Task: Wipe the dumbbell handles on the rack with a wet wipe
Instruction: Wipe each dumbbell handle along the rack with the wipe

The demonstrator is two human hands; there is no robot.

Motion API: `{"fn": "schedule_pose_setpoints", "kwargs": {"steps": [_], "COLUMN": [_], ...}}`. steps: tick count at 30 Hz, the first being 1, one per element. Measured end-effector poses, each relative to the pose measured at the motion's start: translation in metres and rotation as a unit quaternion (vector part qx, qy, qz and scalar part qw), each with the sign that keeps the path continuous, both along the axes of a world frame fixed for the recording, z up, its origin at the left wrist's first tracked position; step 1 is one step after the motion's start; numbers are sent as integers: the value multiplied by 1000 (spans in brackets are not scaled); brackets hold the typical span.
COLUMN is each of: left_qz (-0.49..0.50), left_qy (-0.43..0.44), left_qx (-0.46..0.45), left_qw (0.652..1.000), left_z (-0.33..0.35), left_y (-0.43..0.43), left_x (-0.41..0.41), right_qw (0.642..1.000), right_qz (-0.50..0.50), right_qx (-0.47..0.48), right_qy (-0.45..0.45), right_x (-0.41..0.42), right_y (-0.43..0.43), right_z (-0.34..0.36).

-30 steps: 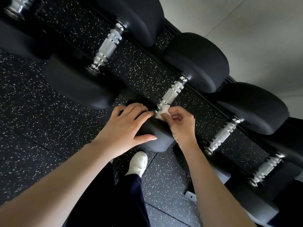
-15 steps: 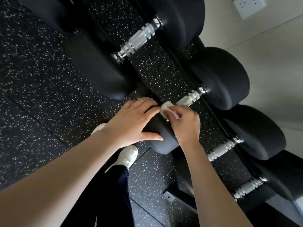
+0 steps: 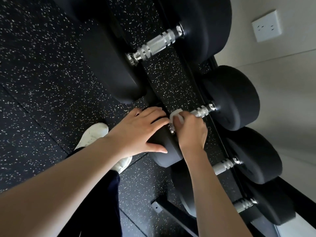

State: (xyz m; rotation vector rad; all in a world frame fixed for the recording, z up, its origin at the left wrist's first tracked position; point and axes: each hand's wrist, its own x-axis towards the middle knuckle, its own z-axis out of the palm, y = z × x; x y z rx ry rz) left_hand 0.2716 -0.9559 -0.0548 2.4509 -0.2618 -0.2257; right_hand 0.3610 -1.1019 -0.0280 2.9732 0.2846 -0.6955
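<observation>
My left hand [image 3: 136, 132] lies flat, fingers straight and thumb spread, pressing on the near black round rubber head [image 3: 168, 152] of the dumbbell I am working on; it holds nothing. My right hand [image 3: 191, 132] is curled round the small white folded wet wipe [image 3: 176, 115] and pinches it against the near end of this dumbbell's knurled chrome handle [image 3: 201, 111]. The wipe sits at 12 o'clock from my right knuckles, touching the bar just beside the near head.

I judge this handle part done at most. The wipe covers only its near end, and the stretch running toward 2 o'clock to the far head is bare. That stretch is left to wipe.

Of the other handles I cannot tell which are clean, since no wet sheen shows on any. The thick chrome handle of the big dumbbell [image 3: 157, 44] lies at 12 o'clock. The ribbed silver handle [image 3: 224, 165] lies at 5 o'clock, and a further short chrome handle [image 3: 244, 205] beyond it the same way. By my reckoning the black steel rack [image 3: 174, 214] holds several bars yet to visit or check, so the job is mid-course.
</observation>
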Motion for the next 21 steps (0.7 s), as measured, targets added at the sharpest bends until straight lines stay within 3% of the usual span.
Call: {"fn": "schedule_pose_setpoints", "kwargs": {"steps": [12,21], "left_qz": [-1,-6], "left_qy": [1,2], "left_qx": [-1,-2], "left_qw": [1000,1000], "left_z": [-2,-1], "left_y": [1,2], "left_x": [0,2], "right_qw": [998,987], "right_qz": [-22,-25], "right_qx": [-36,-14], "right_qy": [-41,-157], "right_x": [38,40], "right_y": [-1,-19], "right_z": [9,4]}}
